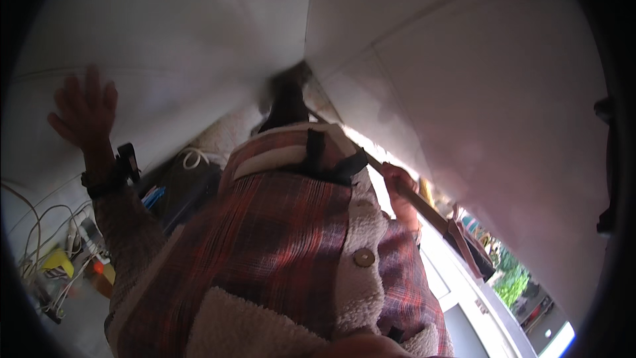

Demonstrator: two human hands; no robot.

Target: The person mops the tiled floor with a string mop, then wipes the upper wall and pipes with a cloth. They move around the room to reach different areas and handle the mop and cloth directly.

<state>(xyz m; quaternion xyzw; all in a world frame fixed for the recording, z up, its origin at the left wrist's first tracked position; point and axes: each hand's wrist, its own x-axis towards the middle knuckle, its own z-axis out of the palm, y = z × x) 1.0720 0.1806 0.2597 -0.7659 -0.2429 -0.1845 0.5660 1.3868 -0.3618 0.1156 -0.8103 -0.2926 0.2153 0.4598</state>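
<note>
- White wall (199, 26) fills the upper part of the view, meeting a second white panel (477, 79) at a corner seam that runs down the middle; both surfaces are plain and bend with the lens.
- At far left we see a clutter of white cables (40, 238) with a yellow object (58, 262) among them, low beside our left sleeve.
- Our left hand (83, 113) is raised and laid flat against the white wall, fingers (91, 83) spread apart and pointing up; it holds nothing.
- On that wrist sits a dark wristband (103, 184) with a small black device (127, 161) strapped just beside it.
- Between the left arm and our body we make out a dark bag or bin (185, 192) with a white cord loop (193, 157) at its top.
- Our red plaid jacket (278, 245) with a cream fleece lining and a round button (363, 257) fills the centre, a black strap (324, 159) crossing the chest.
- Right of the jacket, our right hand (401, 189) is curled around a long wooden handle (430, 215), fingers closed on it; the handle runs diagonally from beside the chest down to the right, along the foot of the white panel.
- Its far end joins a reddish-brown head (467, 245); we cannot tell what kind of tool it is.
- At lower right, green foliage (510, 278) shows in daylight.
</note>
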